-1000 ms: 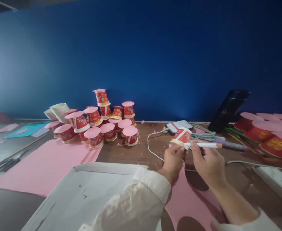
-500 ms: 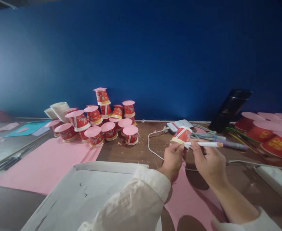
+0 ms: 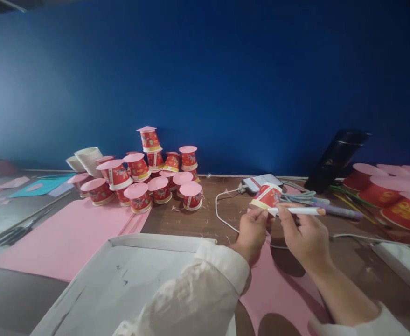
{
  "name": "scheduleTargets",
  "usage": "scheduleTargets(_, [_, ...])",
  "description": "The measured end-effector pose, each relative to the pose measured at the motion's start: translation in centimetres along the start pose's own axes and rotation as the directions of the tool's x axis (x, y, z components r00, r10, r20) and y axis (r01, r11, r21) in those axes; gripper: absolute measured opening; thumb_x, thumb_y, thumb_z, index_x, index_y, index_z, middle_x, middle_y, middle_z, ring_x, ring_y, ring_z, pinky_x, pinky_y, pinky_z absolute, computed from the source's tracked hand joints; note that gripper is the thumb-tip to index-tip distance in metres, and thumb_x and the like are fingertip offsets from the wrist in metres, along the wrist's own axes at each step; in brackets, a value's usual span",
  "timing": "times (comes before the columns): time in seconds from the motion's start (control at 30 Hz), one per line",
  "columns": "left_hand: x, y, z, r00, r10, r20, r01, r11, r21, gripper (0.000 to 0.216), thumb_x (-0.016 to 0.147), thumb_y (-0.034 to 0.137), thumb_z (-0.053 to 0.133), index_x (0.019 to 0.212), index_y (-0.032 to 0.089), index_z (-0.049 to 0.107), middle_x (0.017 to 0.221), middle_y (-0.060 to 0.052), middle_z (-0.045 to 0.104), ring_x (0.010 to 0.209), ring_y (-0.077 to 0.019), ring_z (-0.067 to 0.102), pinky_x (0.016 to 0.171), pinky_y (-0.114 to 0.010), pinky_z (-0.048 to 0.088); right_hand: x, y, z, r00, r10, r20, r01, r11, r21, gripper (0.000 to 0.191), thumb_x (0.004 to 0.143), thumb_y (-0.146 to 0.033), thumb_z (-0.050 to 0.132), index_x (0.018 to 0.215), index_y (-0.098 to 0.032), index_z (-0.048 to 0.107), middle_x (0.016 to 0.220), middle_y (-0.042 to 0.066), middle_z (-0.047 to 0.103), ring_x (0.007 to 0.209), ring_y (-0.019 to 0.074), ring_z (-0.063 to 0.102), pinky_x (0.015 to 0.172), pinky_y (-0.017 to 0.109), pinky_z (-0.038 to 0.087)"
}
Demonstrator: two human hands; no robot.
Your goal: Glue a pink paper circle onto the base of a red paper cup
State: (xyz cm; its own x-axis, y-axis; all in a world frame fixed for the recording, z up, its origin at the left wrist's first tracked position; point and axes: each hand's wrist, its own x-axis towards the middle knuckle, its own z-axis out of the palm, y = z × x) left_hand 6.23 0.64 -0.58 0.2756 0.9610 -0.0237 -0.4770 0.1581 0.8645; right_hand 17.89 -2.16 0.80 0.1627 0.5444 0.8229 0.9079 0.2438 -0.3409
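In the head view, the person's left hand (image 3: 252, 235) has its thumb and fingers pinched closed on the lower edge of a small red paper cup (image 3: 266, 196), which is held tilted, base upward, just in front of a phone (image 3: 255, 185). The right hand (image 3: 306, 238) is closed in a writing grip around a white pen (image 3: 304, 211), its tip at the cup's rim. The cup has a pale strip of printing down its side, too small for me to read; the phone's lit screen is beyond me too.

Over on the left of the desk (image 3: 205, 221), similar cups topped with pink discs (image 3: 138, 190) stand clustered and stacked, several showing that same lettered strip. At the far right, bigger red cups (image 3: 406, 214) carry bold gold lettering I can't make out for certain. The dark bottle (image 3: 334, 161) leaning nearby has a faint mark, illegible from here. Dark squiggles are scrawled on the white tray (image 3: 135, 275), and below the hands lies pink paper (image 3: 274, 289) with rounded cut-outs.
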Motion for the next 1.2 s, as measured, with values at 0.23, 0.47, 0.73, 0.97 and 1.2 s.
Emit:
scheduleTargets(0.23, [-0.34, 0.33, 0.34, 1.0, -0.018, 0.012, 0.018, 1.0, 0.001, 0.038, 0.076, 0.052, 0.077, 0.067, 0.018, 0.062, 0.066, 0.001, 0.054, 0.065, -0.013, 0.045, 0.066, -0.028, 0.039, 0.05, -0.36, -0.05, 1.0, -0.006, -0.009, 0.006, 1.0, 0.022, 0.046, 0.103, -0.056, 0.049, 0.098, -0.019, 0.076, 0.075, 0.009, 0.076, 0.073, 0.0249, 0.074, 0.077, 0.036, 0.056])
scheduleTargets(0.47, [-0.34, 0.28, 0.37, 1.0, 0.005, 0.016, -0.005, 1.0, -0.012, 0.039, 0.074, 0.051, 0.076, 0.063, 0.019, 0.057, 0.065, 0.002, 0.05, 0.066, -0.0128, 0.042, 0.065, -0.028, 0.036, -0.04, -0.29, -0.03, 0.999, 0.04, 0.003, -0.04, 0.999, 0.016, 0.049, 0.102, -0.058, 0.049, 0.1, -0.018, 0.076, 0.073, 0.009, 0.075, 0.074, 0.0259, 0.074, 0.077, 0.037, 0.056])
scheduleTargets(0.73, [-0.15, 0.17, 0.36, 1.0, 0.007, 0.001, -0.007, 1.0, -0.012, 0.038, 0.075, 0.05, 0.077, 0.064, 0.018, 0.059, 0.066, 0.001, 0.053, 0.067, -0.0131, 0.045, 0.066, -0.028, 0.037, -0.03, -0.24, -0.01, 1.0, 0.028, 0.011, -0.029, 0.999, 0.025, 0.048, 0.103, -0.057, 0.049, 0.099, -0.019, 0.076, 0.076, 0.01, 0.077, 0.075, 0.0261, 0.075, 0.078, 0.038, 0.057])
scheduleTargets(0.97, [-0.13, 0.0, 0.11, 1.0, -0.012, -0.013, 0.013, 1.0, 0.024, 0.03, 0.078, 0.044, 0.073, 0.066, 0.017, 0.064, 0.066, 0.0, 0.056, 0.065, -0.0133, 0.047, 0.064, -0.027, 0.039, -0.1, -0.44, 0.17, 0.999, 0.045, 0.014, -0.045, 0.999, 0.021, 0.051, 0.102, -0.061, 0.047, 0.097, -0.019, 0.076, 0.071, 0.009, 0.075, 0.071, 0.0263, 0.074, 0.076, 0.038, 0.057])
scheduleTargets(1.2, [0.37, -0.01, 0.0, 1.0, -0.001, 0.006, 0.001, 0.995, -0.102, 0.031, 0.075, 0.045, 0.076, 0.069, 0.017, 0.066, 0.073, -0.003, 0.062, 0.071, -0.0144, 0.057, 0.075, -0.03, 0.046, 0.02, -0.17, -0.13, 0.994, 0.104, -0.037, -0.103, 0.994, 0.034, 0.044, 0.103, -0.054, 0.049, 0.1, -0.018, 0.075, 0.079, 0.01, 0.077, 0.076, 0.026, 0.075, 0.079, 0.038, 0.057])
